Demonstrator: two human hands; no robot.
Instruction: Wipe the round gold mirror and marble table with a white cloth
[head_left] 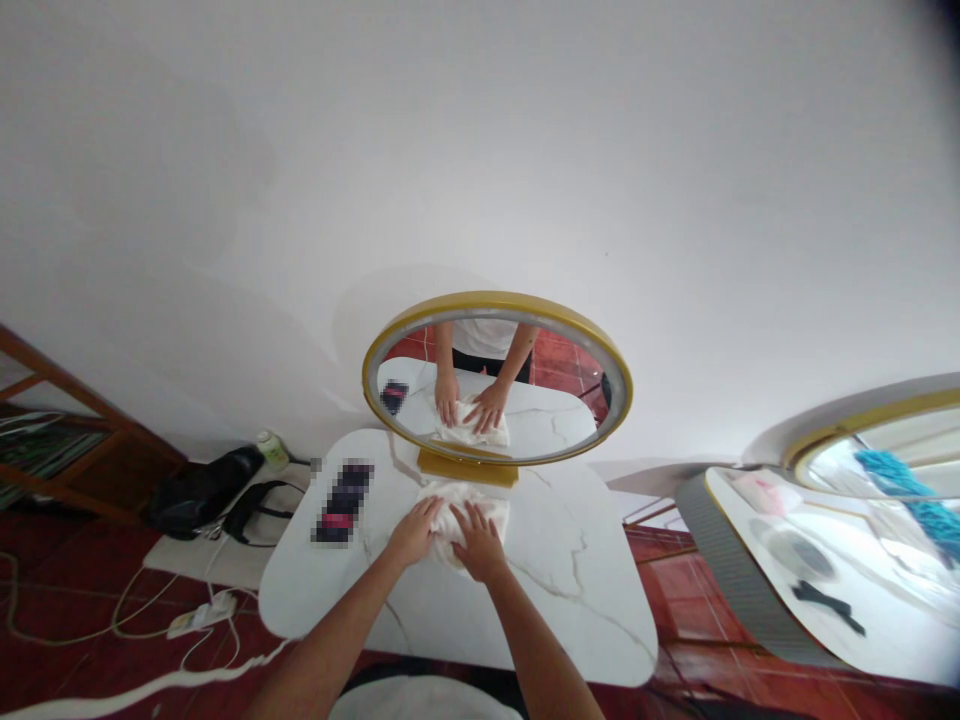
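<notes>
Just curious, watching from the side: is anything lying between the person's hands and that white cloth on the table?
No, nothing visible. The left hand and the right hand both rest directly on the white cloth, which lies on the marble table in front of the oval mirror. The blurred dark object sits off to the left.

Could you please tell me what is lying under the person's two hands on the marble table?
A crumpled white cloth lies under the left hand and right hand, on the table. Whatever the cloth covers stays hidden.

A single head-worn camera looks forward and slightly down over the white marble table (pixel 570 570). It sits close, facing the wall, with the oval mirror (pixel 496 378) straight ahead.
</notes>
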